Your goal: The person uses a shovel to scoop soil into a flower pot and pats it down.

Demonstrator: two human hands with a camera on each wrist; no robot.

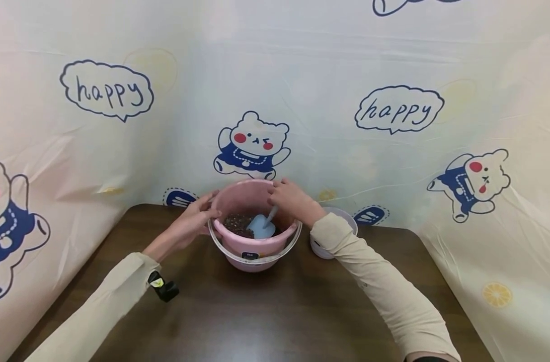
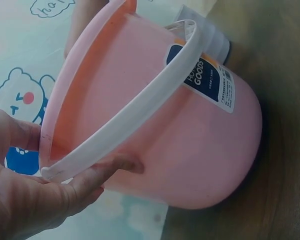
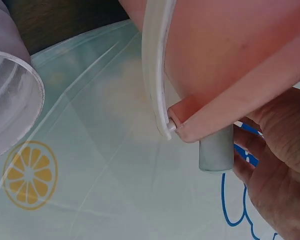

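A pink bucket [image 1: 243, 196] stands on the table, with dark, grainy, soil-like material [image 1: 237, 224] inside. My left hand [image 1: 193, 221] grips its left rim; in the left wrist view, the fingers [image 2: 115, 167] lie along the outer wall near the bail handle [image 2: 130, 117]. That white bail hangs down across the front. A light blue shovel [image 1: 260, 229] leans in the bucket, its blade against the dark material. At the right side of the rim, my right hand [image 1: 295, 201] holds the shovel's handle. The grey handle end [image 3: 216, 150] shows beside the fingers in the right wrist view.
A whitish round tub [image 1: 321, 249] stands just right of the bucket, partly behind the right sleeve [image 1: 374, 276]. The brown wooden table [image 1: 256, 317] meets a printed cloth backdrop [image 1: 320, 141] at the back and sides. A black wrist device [image 1: 163, 287] sits at the left cuff.
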